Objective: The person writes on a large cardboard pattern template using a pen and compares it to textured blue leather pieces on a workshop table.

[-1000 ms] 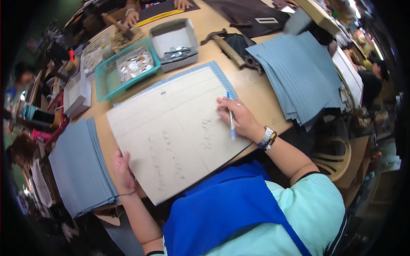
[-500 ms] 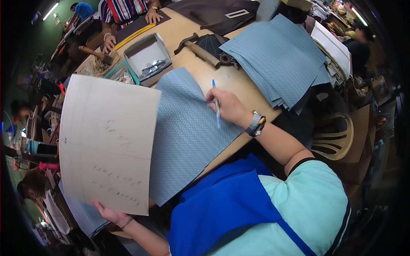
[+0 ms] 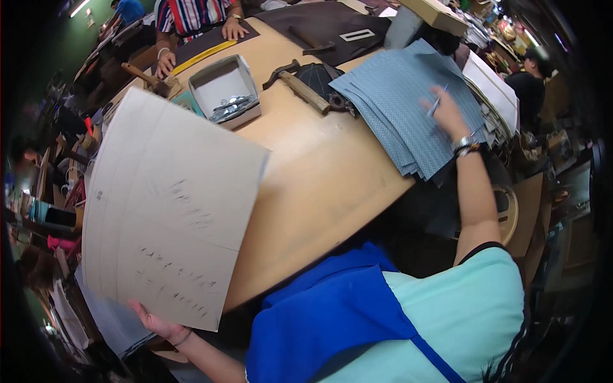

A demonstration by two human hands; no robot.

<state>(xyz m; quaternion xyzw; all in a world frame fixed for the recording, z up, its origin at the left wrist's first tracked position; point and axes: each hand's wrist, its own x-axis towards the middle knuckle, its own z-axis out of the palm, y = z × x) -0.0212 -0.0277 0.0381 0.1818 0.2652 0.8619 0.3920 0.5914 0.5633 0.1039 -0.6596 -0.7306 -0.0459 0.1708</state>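
My left hand [image 3: 159, 324] grips the lower edge of a large beige card pattern [image 3: 172, 210] with handwriting and pencil lines on it; the fingers behind the card are hidden. The card is tilted up over the left side of the table. My right hand [image 3: 449, 116], somewhat blurred, holds a pen [image 3: 434, 107] above a stack of blue herringbone-textured sheets [image 3: 396, 96] at the right. Whether the hand touches the top sheet I cannot tell. More blue sheet material [image 3: 112, 313] shows below the card at the lower left.
On the wooden table [image 3: 313, 179] lie a hammer [image 3: 303, 89], a dark cap [image 3: 317, 76] and an open box of metal pieces [image 3: 223, 92]. Across it, another person's hands [image 3: 235, 29] rest by a yellow ruler [image 3: 204, 57]. A plastic chair [image 3: 507, 214] stands at the right.
My right hand has moved right, from the blue sheet mid-table to the stack, pen still held. That sheet is gone from the middle of the table. The card has tilted clockwise.
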